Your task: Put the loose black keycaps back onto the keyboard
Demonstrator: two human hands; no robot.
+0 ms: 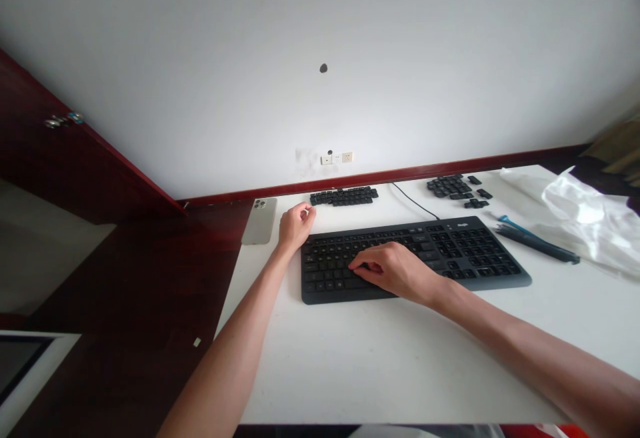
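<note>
A black keyboard (424, 247) lies on the white table, its lower left part partly covered by my right hand (390, 269). The fingertips of that hand are pinched together at the keys; anything between them is hidden. On the keyboard's right side, many positions look like bare sockets without keycaps. My left hand (297, 225) rests at the keyboard's upper left corner with its fingers curled, and I cannot make out what they hold, if anything. Just beyond it sit rows of loose black keycaps (350, 197). Another cluster of keycaps (449, 187) lies behind the keyboard's right half.
A phone (260, 221) lies face down at the table's left edge. To the right are a dark brush-like tool (540, 243) with a blue strip beside it and a crumpled clear plastic bag (585, 208). The keyboard's cable (415, 203) runs back toward the wall.
</note>
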